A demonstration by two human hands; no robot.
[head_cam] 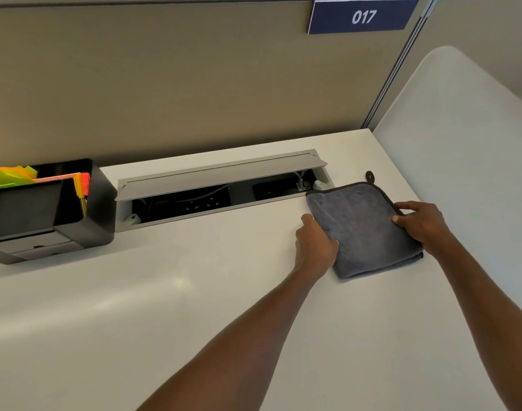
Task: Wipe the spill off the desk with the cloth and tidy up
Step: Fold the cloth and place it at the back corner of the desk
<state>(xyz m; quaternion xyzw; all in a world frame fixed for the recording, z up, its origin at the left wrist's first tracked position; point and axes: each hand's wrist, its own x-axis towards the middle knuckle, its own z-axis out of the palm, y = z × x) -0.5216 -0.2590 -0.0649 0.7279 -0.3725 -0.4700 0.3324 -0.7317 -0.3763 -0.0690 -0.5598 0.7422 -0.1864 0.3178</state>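
Cloth (pixel 362 229) first, since it is what could give me trouble: seen from my head camera, its far corner lies right at the lip of the open cable trough (pixel 224 197) sunk along the back edge of the desk (pixel 194 307). If I push forward when I let go, or drag it sideways toward the trough, I judge that corner could slip into the slot among the sockets and cables there. If the fabric is damp from wiping, that is the worst place for it. The raised trough lid (pixel 221 173) could also catch the small hanging loop (pixel 370 176) that sticks out at the cloth's far corner. A careless lift with one hand alone would likely let the folded layers fall open, and I would have to fold again.

My left hand (pixel 314 244) rests on the cloth's left edge, fingers curled and closed over it. My right hand (pixel 424 222) pinches the right edge between thumb and fingers. Both are gripping the cloth, which sits flat toward the back right corner of the desk, just in front of the trough's right end.

It is dark grey plush with a darker bound border, folded into a rough rectangle with doubled layers showing at the near right corner. I see no spill on the white surface around it, though glare could hide a thin film. A black organiser (pixel 46 209) with bright markers stands at the back left, well apart.
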